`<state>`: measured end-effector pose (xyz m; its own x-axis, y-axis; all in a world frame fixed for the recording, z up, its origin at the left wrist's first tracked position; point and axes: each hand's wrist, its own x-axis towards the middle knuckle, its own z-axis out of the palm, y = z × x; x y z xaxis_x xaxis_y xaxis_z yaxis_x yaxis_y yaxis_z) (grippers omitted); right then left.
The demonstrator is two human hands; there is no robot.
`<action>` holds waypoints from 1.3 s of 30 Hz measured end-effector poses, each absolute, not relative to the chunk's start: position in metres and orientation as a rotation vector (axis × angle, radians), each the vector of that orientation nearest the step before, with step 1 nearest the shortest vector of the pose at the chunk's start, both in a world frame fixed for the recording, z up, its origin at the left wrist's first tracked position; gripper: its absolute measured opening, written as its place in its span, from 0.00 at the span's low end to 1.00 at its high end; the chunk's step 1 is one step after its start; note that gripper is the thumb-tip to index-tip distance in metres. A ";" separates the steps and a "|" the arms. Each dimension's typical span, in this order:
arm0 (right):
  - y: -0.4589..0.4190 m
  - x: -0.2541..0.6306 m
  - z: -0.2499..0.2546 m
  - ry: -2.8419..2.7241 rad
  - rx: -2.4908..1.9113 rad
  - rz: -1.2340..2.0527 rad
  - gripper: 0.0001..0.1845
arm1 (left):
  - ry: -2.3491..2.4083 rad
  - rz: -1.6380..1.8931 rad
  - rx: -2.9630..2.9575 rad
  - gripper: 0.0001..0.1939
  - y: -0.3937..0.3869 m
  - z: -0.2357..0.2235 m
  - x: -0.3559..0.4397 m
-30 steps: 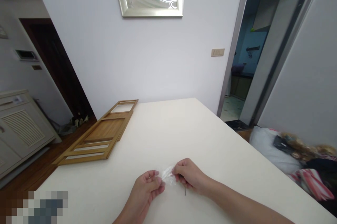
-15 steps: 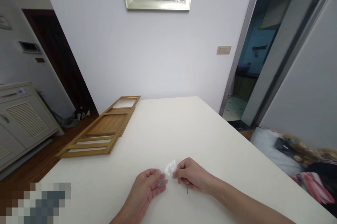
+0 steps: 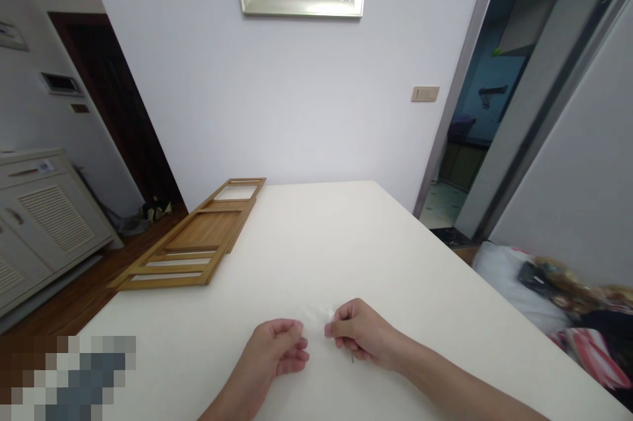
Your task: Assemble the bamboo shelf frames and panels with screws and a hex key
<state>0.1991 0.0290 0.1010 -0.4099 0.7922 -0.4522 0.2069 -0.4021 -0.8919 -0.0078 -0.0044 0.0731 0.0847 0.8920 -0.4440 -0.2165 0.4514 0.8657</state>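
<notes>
Between my two hands a small clear plastic bag (image 3: 315, 319) is stretched just above the white table (image 3: 316, 243). My left hand (image 3: 277, 350) pinches its left side between thumb and forefinger, the other fingers curled below. On the other side, my right hand (image 3: 355, 330) grips the bag's right edge between thumb and fingers. A thin grey metal piece (image 3: 353, 359) pokes out beneath the curled fingers of my right hand; its kind is hidden. What the bag contains, if anything, I cannot make out.
A folded wooden frame with slats (image 3: 198, 236) lies along the table's left side. Beyond the right edge is a pile of clothes and bags (image 3: 558, 295). A wall stands at the table's far end, with a framed mirror (image 3: 301, 8) on it.
My left hand has drawn slightly left and its fingers have curled in more. The bag now looks flatter and more stretched between my hands. The view has shifted a little.
</notes>
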 end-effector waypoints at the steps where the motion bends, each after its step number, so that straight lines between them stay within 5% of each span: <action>1: 0.029 0.199 0.101 -1.376 -1.380 1.867 0.12 | 1.203 0.948 0.724 0.26 -0.004 0.073 -0.009; 22: 0.031 0.201 0.098 -1.444 -1.379 1.956 0.13 | 1.290 0.979 0.821 0.27 0.002 0.063 -0.017; 31: 0.053 0.230 0.118 -1.919 -1.693 1.280 0.15 | 1.637 0.762 1.336 0.09 -0.001 0.065 -0.018; 39: 0.047 0.227 0.108 -2.248 -1.913 0.890 0.07 | 1.996 0.218 1.992 0.14 -0.017 0.086 -0.022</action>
<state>0.2271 0.0474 0.1081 -0.2291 0.9208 -0.3156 0.8873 0.0642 -0.4567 -0.0218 -0.0174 0.0859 0.0169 0.9937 -0.1112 0.9461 0.0200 0.3233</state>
